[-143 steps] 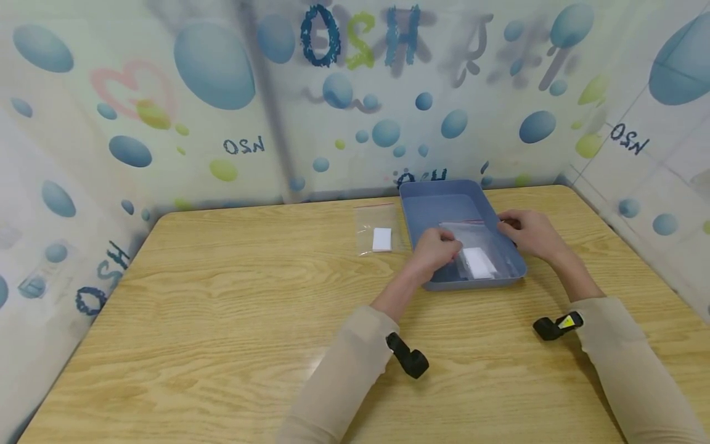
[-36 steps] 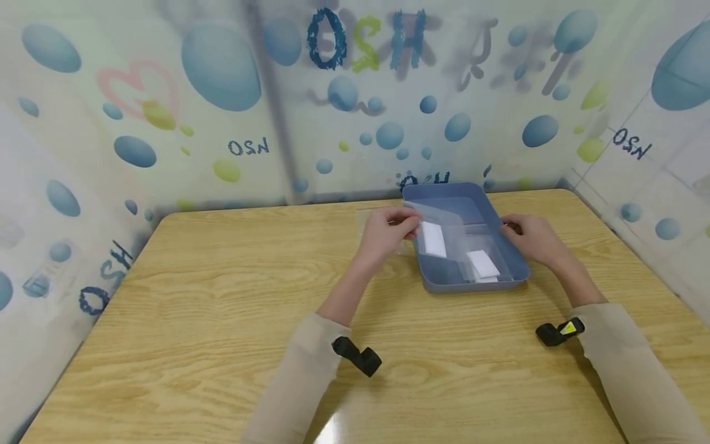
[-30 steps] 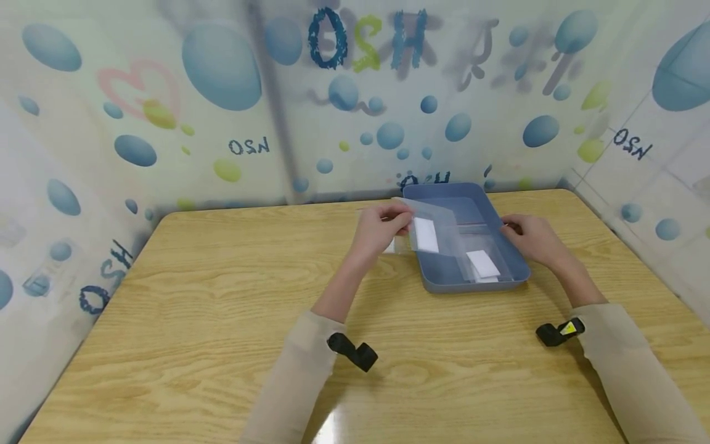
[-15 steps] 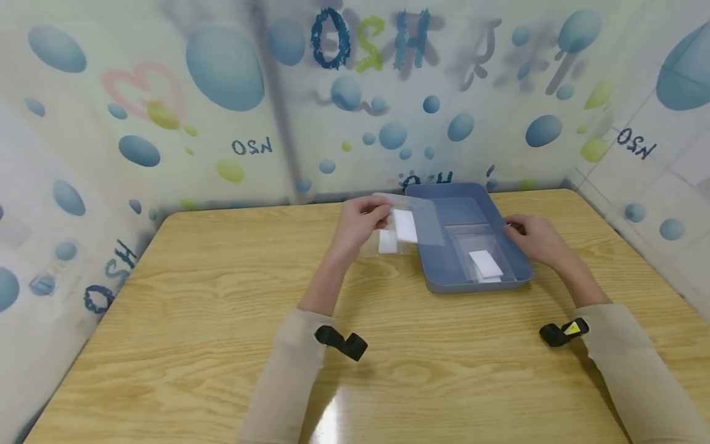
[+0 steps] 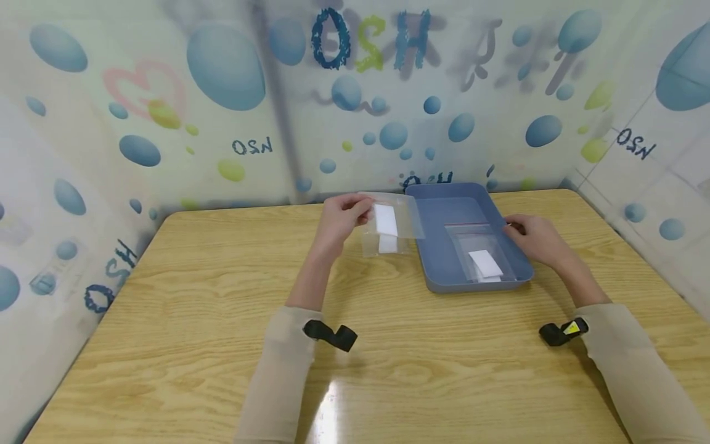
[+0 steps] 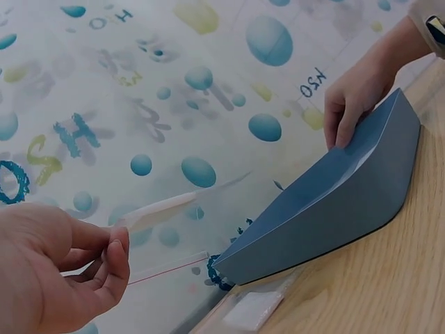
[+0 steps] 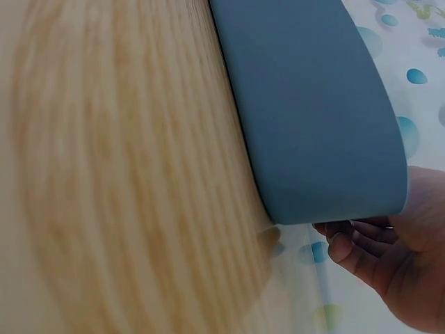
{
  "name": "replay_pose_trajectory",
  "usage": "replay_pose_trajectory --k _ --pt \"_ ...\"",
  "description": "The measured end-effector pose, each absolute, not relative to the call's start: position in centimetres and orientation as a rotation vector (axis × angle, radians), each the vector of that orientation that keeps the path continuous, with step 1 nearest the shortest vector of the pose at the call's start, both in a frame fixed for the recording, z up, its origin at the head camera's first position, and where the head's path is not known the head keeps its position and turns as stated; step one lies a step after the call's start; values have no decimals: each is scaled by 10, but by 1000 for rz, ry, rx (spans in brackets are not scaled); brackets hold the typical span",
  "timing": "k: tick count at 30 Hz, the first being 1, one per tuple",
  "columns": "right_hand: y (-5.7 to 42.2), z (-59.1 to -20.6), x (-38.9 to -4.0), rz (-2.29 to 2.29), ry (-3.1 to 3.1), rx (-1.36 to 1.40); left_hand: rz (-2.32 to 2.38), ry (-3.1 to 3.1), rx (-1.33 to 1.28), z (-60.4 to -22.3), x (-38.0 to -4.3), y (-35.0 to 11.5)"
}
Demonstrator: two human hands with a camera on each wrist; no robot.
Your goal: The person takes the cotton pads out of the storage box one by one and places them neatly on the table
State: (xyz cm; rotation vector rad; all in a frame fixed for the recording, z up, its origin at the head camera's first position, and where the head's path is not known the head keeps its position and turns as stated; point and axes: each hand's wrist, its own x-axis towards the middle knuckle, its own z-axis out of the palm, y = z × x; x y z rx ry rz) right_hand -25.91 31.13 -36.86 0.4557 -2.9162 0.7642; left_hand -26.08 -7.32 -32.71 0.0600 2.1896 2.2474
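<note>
My left hand [image 5: 337, 223] pinches a clear zip bag [image 5: 409, 216] with a white flat piece inside by its left edge. The held bag hangs over a second zip bag [image 5: 387, 245], which lies on the table with its own white piece and is partly covered in the head view. Right of both stands a blue-grey tray [image 5: 444, 287]. My right hand [image 5: 535, 237] grips the tray's right rim; in the left wrist view the right hand [image 6: 361, 94] curls over the tray's edge. Inside the tray, more zip bags [image 5: 485, 262] with white pieces lie overlapped near the front.
The wood-grain table [image 5: 222, 320] reaches back to a printed wall sheet [image 5: 222, 166] with blue spots. The tray stands close to that sheet. Black wrist cameras sit on both sleeves, the left camera [image 5: 333, 336] low over the table.
The left hand has lifted a zip bag out of the tray and carried it left, over the bag on the table. The right hand stays on the tray rim.
</note>
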Motion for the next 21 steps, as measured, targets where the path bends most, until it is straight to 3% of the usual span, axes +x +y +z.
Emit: replay_pose_trajectory --k 21 --pt "309 -369 -259 769 -2890 464 2226 2289 -10 -327 -269 -109"
